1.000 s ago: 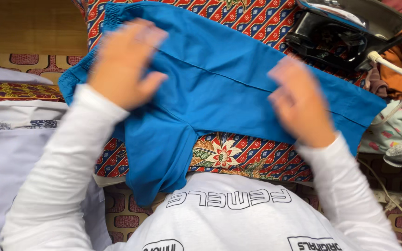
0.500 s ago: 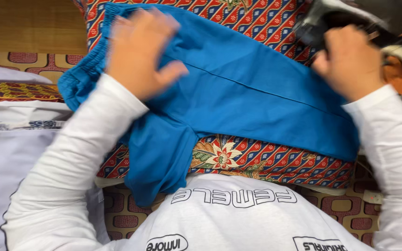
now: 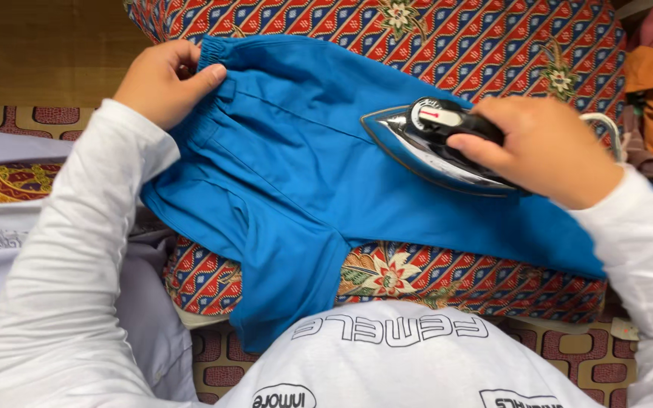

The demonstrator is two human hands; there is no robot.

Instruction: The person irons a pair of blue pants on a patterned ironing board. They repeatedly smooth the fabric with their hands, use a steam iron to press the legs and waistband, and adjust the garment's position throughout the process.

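On the patterned cushion, an iron rests on blue shorts held taut at the waistband.

Across the cushion point(image 3: 447, 45) the blue shorts point(image 3: 304, 174) lie with their long axis running from the elastic waistband at upper left down to the leg hem at lower right. The left hand point(image 3: 162, 81) sits at the waistband end, its fingers point(image 3: 204, 74) curled and pinching the gathered edge. The right hand point(image 3: 542, 147) is wrapped around the handle of the iron point(image 3: 432, 140), fingers closed tight on it. The iron's pointed tip faces left toward the waistband, its flat plate touching the cloth near the middle of the shorts, so the unpressed stretch lies between the tip and the left hand.
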